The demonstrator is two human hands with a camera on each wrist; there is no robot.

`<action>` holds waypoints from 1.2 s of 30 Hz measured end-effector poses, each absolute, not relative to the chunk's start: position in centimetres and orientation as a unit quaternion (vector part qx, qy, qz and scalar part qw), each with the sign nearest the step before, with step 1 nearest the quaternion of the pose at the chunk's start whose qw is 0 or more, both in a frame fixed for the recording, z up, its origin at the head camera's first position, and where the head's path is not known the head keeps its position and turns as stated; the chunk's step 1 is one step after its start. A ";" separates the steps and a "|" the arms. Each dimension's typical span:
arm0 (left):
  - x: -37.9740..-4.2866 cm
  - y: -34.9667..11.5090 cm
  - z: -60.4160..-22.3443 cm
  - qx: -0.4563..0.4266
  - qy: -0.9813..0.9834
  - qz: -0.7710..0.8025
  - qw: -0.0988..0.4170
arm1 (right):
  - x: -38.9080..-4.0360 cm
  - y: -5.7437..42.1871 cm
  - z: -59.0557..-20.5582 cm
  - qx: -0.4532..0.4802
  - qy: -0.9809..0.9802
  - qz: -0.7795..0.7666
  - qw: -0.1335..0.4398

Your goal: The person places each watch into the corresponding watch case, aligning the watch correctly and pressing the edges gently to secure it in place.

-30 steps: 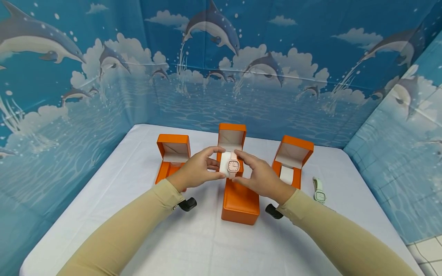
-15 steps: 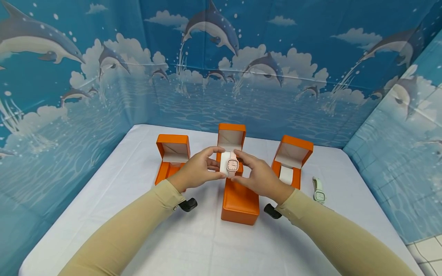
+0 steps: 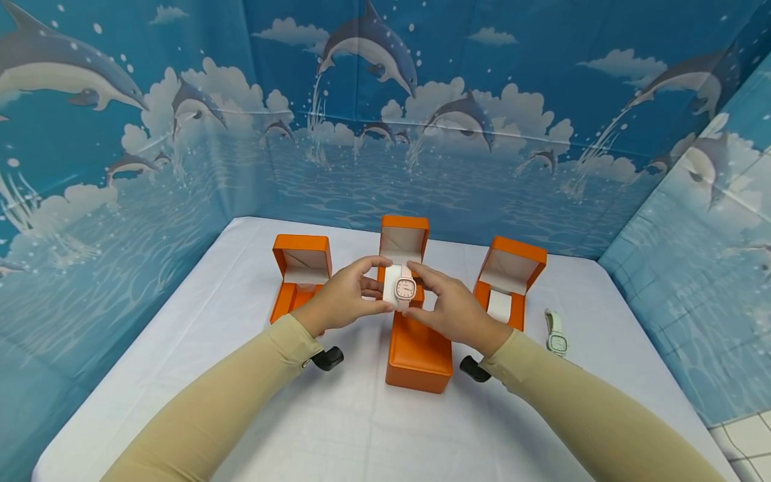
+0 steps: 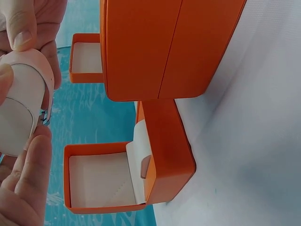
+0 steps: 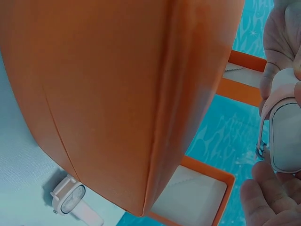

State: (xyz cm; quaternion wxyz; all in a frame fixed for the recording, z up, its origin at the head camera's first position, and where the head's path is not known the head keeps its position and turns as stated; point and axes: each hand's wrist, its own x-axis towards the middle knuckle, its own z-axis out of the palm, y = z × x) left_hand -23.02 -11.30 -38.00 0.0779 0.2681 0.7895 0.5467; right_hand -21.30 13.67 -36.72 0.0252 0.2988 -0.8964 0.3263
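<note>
In the head view my left hand (image 3: 346,294) grips the left side of a white watch cushion (image 3: 391,284) between curled fingers and thumb. A pink-strapped watch (image 3: 406,288) with a square face wraps around the cushion's right part. My right hand (image 3: 454,304) pinches that watch at the top and bottom of its strap. Both are held up in front of the middle open orange box (image 3: 404,234), hiding much of its base. The left wrist view shows the cushion (image 4: 21,99) end-on, strap around it, its metal buckle (image 4: 44,116) on the far side.
A closed orange box (image 3: 419,351) stands just below the hands. Open orange boxes stand to the left (image 3: 302,258) and right (image 3: 518,261); the right one holds a white cushion (image 3: 499,306). A pale green watch (image 3: 557,338) lies at right on the white tablecloth (image 3: 337,428).
The watch and cushion have shifted very slightly to the left. Both hands keep their hold with almost no movement.
</note>
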 end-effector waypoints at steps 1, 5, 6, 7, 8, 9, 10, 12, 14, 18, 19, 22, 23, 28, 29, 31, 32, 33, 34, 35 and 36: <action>-23.0 -11.3 -38.0 0.268 0.789 0.547 0.078 | -21.3 13.7 -36.7 0.299 -0.897 0.326 0.026; -23.1 -11.3 -38.0 0.267 0.792 0.544 0.075 | -21.3 13.6 -36.6 0.298 -0.897 0.325 0.028; -23.1 -11.3 -38.1 0.266 0.792 0.544 0.075 | -21.2 13.6 -36.6 0.298 -0.897 0.325 0.028; -23.1 -11.3 -38.1 0.265 0.793 0.544 0.074 | -21.2 13.6 -36.6 0.298 -0.897 0.324 0.028; -23.1 -11.3 -38.1 0.264 0.793 0.544 0.074 | -21.2 13.6 -36.6 0.298 -0.898 0.324 0.029; -23.0 -11.3 -38.0 0.263 0.793 0.544 0.075 | -21.3 13.6 -36.6 0.298 -0.898 0.324 0.029; -23.0 -11.3 -38.0 0.262 0.793 0.545 0.075 | -21.3 13.6 -36.5 0.298 -0.898 0.323 0.029; -23.0 -11.3 -38.0 0.260 0.794 0.545 0.074 | -21.3 13.6 -36.5 0.296 -0.898 0.323 0.029; -23.0 -11.2 -38.0 0.260 0.794 0.544 0.073 | -21.3 13.6 -36.5 0.295 -0.899 0.323 0.030; -23.0 -11.2 -38.1 0.262 0.796 0.542 0.071 | -21.2 13.5 -36.4 0.291 -0.900 0.322 0.030; -23.0 -11.2 -38.1 0.262 0.796 0.542 0.071 | -21.2 13.5 -36.3 0.291 -0.900 0.323 0.029; -23.0 -11.2 -38.0 0.263 0.795 0.543 0.070 | -21.2 13.4 -36.3 0.289 -0.899 0.327 0.027; -23.0 -11.2 -38.0 0.263 0.794 0.543 0.070 | -21.2 13.4 -36.3 0.288 -0.900 0.326 0.027; -22.8 -11.1 -37.9 0.258 0.794 0.546 0.068 | -21.2 13.4 -36.3 0.287 -0.902 0.321 0.028; -22.8 -11.1 -37.9 0.257 0.794 0.546 0.068 | -21.1 13.4 -36.3 0.288 -0.902 0.321 0.029; -22.7 -11.1 -37.9 0.255 0.795 0.546 0.068 | -21.1 13.4 -36.3 0.288 -0.902 0.321 0.028; -22.7 -11.1 -37.9 0.254 0.795 0.546 0.068 | -21.2 13.4 -36.3 0.288 -0.902 0.321 0.028; -22.7 -11.1 -37.9 0.254 0.795 0.546 0.068 | -21.2 13.3 -36.3 0.288 -0.901 0.323 0.027; -22.7 -11.1 -37.9 0.254 0.795 0.547 0.069 | -21.2 13.3 -36.4 0.287 -0.901 0.323 0.027; -22.7 -11.1 -37.9 0.254 0.795 0.547 0.069 | -21.2 13.3 -36.4 0.287 -0.901 0.324 0.027; -22.7 -11.1 -37.9 0.254 0.794 0.548 0.069 | -21.2 13.3 -36.4 0.286 -0.902 0.323 0.027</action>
